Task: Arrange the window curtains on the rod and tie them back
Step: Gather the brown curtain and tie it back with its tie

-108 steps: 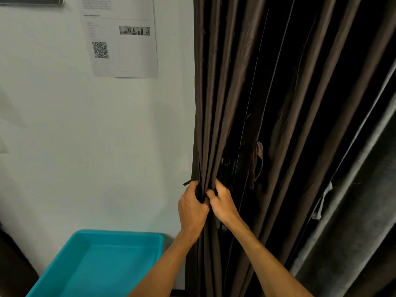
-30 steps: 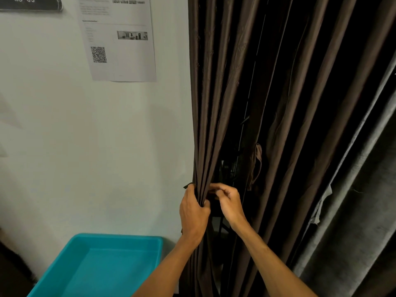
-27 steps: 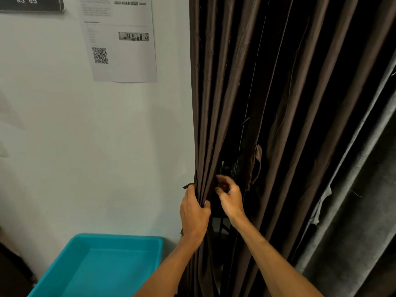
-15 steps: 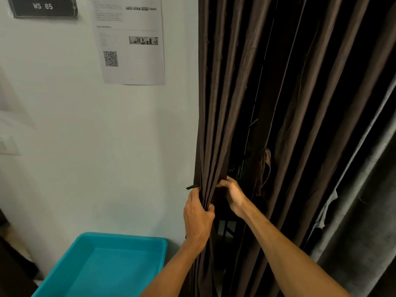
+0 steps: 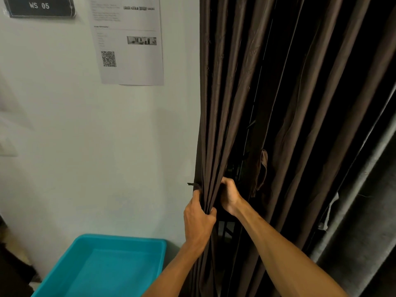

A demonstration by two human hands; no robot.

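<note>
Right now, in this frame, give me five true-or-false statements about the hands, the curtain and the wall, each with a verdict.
1. The left hand grips a gathered bunch of the brown curtain. True.
2. The right hand hangs free, clear of the fabric. False: its fingers are curled into the folds just right of the left hand.
3. A printed sheet with a QR code is on the wall left of the curtain. True.
4. The tub below the wall is red. False: it is teal.
5. The dark sign reads WS 09. False: it reads WS 05.
</note>
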